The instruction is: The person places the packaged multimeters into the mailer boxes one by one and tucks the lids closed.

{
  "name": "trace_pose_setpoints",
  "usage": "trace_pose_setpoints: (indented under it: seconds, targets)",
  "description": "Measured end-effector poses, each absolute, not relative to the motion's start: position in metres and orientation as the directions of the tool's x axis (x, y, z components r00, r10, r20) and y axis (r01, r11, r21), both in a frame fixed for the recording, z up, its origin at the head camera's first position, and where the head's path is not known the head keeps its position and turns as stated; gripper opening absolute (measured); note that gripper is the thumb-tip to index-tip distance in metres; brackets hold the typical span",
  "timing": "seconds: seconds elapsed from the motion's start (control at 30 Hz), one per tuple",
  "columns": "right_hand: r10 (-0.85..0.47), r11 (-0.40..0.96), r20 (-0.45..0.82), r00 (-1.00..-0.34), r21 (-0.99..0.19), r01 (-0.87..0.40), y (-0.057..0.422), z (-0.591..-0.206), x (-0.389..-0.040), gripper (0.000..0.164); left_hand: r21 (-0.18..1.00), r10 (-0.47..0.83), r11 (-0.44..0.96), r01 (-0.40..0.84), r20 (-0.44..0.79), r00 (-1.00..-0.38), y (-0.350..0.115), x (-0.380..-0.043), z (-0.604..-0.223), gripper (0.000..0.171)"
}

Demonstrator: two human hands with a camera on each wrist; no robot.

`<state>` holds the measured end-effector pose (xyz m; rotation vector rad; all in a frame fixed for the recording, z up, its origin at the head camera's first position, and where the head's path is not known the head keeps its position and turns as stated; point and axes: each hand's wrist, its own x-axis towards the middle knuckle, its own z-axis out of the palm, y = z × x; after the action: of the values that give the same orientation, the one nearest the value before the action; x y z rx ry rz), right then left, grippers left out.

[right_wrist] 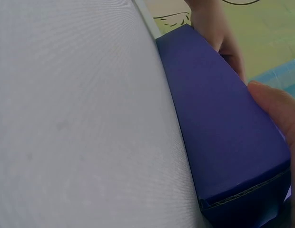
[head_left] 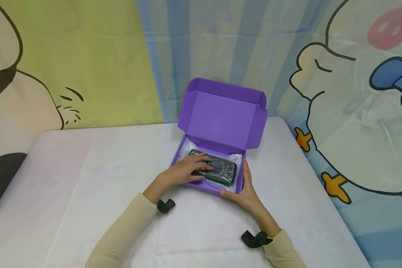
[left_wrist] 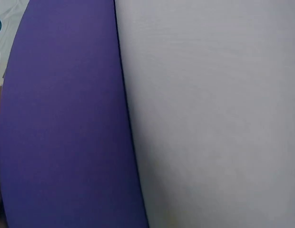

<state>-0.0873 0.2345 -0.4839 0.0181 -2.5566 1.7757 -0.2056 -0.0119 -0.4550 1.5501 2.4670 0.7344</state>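
A purple cardboard box [head_left: 222, 121] stands on the table with its lid raised at the back. Inside it lies a dark green multimeter [head_left: 227, 172] with a round dial, in clear plastic wrapping. My left hand [head_left: 184, 170] reaches over the front wall and rests spread fingers on the multimeter's left part, covering some of it. At the front right corner, my right hand [head_left: 246, 192] holds the box, its thumb at the front rim and its fingers along the right side. The right wrist view shows that thumb [right_wrist: 276, 102] on the edge of the front wall [right_wrist: 223, 114].
A white cloth [head_left: 120, 178] covers the table around the box. Behind it hangs a printed curtain [head_left: 110, 56] with cartoon figures. Each wrist wears a black camera mount [head_left: 165, 206]. The box's purple wall [left_wrist: 66, 114] fills the left of the left wrist view.
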Motion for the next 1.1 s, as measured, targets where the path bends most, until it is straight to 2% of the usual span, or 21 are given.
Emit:
trace_pose_setpoints:
  seconds: [0.23,0.37,0.47,0.57,0.73,0.9,1.1]
  targets:
    - [-0.001,0.298,0.012,-1.000,-0.955,-0.011,0.229,-0.488,-0.087,0.131,0.447,0.832,0.438,0.780,0.128,-0.540,-0.018,-0.198,-0.459,0.049]
    - [0.030,0.214,-0.007,-1.000,-0.977,0.013,0.230,-0.486,-0.087,0.118,0.472,0.773,0.456,0.755,0.210,-0.598,-0.020,-0.198,-0.461,0.048]
    - [0.059,0.123,-0.015,-0.998,-0.992,0.022,0.236,-0.480,-0.089,0.107,0.545,0.669,0.448,0.708,0.321,-0.671,-0.020,-0.202,-0.459,0.044]
    - [0.072,0.087,0.000,-0.997,-0.996,0.006,0.244,-0.473,-0.092,0.103,0.657,0.526,0.397,0.640,0.408,-0.746,-0.021,-0.210,-0.456,0.045]
    - [0.094,0.056,0.047,-0.994,-0.998,-0.042,0.250,-0.462,-0.100,0.099,0.781,0.317,0.267,0.565,0.482,-0.816,-0.025,-0.226,-0.453,0.059]
    - [0.152,0.010,0.098,-0.984,-0.995,-0.097,0.250,-0.452,-0.108,0.100,0.880,0.218,0.163,0.446,0.409,-0.886,-0.026,-0.238,-0.451,0.082]
    - [0.200,0.034,0.186,-0.962,-0.983,-0.183,0.250,-0.441,-0.119,0.099,0.942,0.310,0.066,0.330,0.294,-0.904,-0.030,-0.228,-0.427,0.091]
